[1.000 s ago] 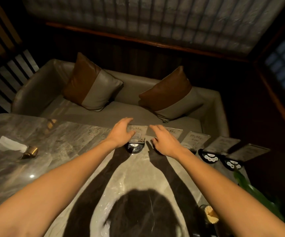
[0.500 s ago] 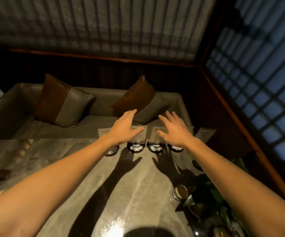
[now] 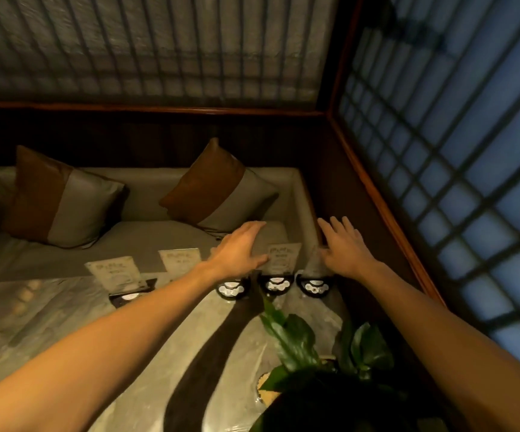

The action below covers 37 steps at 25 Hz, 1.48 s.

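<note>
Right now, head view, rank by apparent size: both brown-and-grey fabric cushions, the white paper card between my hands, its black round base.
Left brown-and-grey cushion, right brown-and-grey cushion: too alike to rank.
White paper card.
Black round base.

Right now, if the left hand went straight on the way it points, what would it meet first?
Probably the paper card just beyond the left hand; the thumb is almost at its edge. Depth is unclear: the fingers may pass above it toward the bench.
</note>
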Each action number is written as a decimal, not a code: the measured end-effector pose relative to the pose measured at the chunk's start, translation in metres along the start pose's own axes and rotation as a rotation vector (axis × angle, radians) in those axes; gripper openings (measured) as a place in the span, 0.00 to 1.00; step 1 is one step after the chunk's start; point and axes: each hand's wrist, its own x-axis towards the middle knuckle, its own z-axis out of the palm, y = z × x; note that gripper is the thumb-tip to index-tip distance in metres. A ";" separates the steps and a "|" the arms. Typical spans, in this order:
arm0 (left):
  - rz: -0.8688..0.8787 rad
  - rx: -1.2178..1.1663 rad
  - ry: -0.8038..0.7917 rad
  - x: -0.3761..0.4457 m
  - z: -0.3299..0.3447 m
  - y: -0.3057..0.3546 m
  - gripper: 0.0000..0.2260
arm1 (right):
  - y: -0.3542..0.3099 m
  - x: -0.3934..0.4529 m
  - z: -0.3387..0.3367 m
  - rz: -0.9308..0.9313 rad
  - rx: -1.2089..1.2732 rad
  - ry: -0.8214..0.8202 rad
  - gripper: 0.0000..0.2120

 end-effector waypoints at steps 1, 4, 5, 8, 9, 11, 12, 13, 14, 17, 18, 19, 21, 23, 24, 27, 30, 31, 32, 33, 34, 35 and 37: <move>-0.002 0.006 -0.018 0.018 0.012 0.004 0.35 | 0.014 0.010 0.006 -0.002 0.005 -0.031 0.35; -0.018 0.046 -0.087 0.058 0.040 0.013 0.32 | 0.046 0.034 0.029 -0.015 0.020 -0.108 0.33; -0.024 0.058 -0.104 0.068 0.048 0.015 0.31 | 0.055 0.042 0.036 -0.020 0.038 -0.132 0.31; -0.061 0.073 -0.154 0.093 0.075 0.019 0.31 | 0.073 0.061 0.054 -0.031 0.120 -0.205 0.21; -0.082 0.083 -0.175 0.099 0.082 0.017 0.30 | 0.076 0.065 0.059 -0.036 0.112 -0.215 0.16; -0.132 0.096 -0.222 0.111 0.094 0.010 0.27 | 0.083 0.074 0.065 -0.063 0.093 -0.203 0.10; -0.151 0.104 -0.239 0.113 0.095 0.006 0.24 | 0.083 0.077 0.064 -0.078 0.089 -0.191 0.11; -0.161 0.108 -0.248 0.116 0.097 0.003 0.19 | 0.084 0.079 0.064 -0.088 0.077 -0.189 0.11; -0.161 0.110 -0.248 0.118 0.099 0.000 0.15 | 0.085 0.081 0.063 -0.100 0.068 -0.182 0.10; -0.119 0.122 -0.234 0.123 0.102 0.000 0.11 | 0.088 0.084 0.060 -0.101 0.046 -0.165 0.12; -0.106 0.124 -0.236 0.124 0.102 0.001 0.11 | 0.089 0.083 0.059 -0.098 0.048 -0.162 0.12; -0.097 0.122 -0.235 0.126 0.103 0.001 0.10 | 0.090 0.083 0.059 -0.098 0.054 -0.158 0.12; -0.091 0.114 -0.231 0.128 0.106 0.001 0.11 | 0.092 0.081 0.058 -0.097 0.069 -0.155 0.11; -0.090 0.113 -0.211 0.129 0.108 0.004 0.11 | 0.092 0.080 0.057 -0.095 0.071 -0.160 0.11; -0.089 0.112 -0.201 0.130 0.109 0.004 0.12 | 0.093 0.081 0.056 -0.097 0.069 -0.162 0.11; -0.094 0.102 -0.187 0.130 0.112 0.004 0.11 | 0.094 0.081 0.057 -0.099 0.083 -0.165 0.11; -0.103 0.087 -0.159 0.129 0.113 0.002 0.10 | 0.094 0.079 0.058 -0.112 0.093 -0.158 0.11; -0.104 0.081 -0.154 0.129 0.113 0.002 0.10 | 0.094 0.078 0.058 -0.116 0.089 -0.159 0.12; -0.105 0.071 -0.150 0.129 0.114 0.002 0.11 | 0.094 0.078 0.058 -0.120 0.083 -0.157 0.13; -0.107 0.060 -0.145 0.128 0.115 0.001 0.11 | 0.095 0.077 0.058 -0.121 0.078 -0.156 0.13; -0.108 0.046 -0.141 0.128 0.116 0.000 0.12 | 0.095 0.077 0.057 -0.120 0.075 -0.152 0.14; -0.106 0.034 -0.137 0.127 0.116 0.000 0.12 | 0.096 0.076 0.057 -0.119 0.075 -0.149 0.14; -0.099 0.029 -0.132 0.126 0.118 0.000 0.11 | 0.095 0.074 0.058 -0.120 0.076 -0.142 0.14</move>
